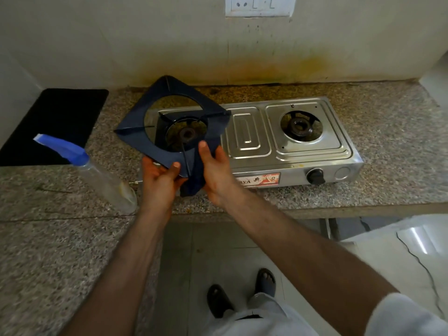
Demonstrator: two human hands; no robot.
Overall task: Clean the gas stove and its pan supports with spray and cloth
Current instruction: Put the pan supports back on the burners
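Pan support held tilted over the stove's left burner, both hands at its near corner.

The pan support (135, 128) fans up and away from the fingers, its far corner toward the wall, lifted off the gas stove (291, 132) and not yet set down; the left hand (158, 177) pinches the near corner, thumb on top, fingers curled beneath; the right hand (217, 168), just beside it, curls round a dark cloth (191, 186) pressed to the same edge (likely mid-wipe); the spray bottle (97, 173) lies on the worktop (48, 238) left of the left hand, the nearer one.
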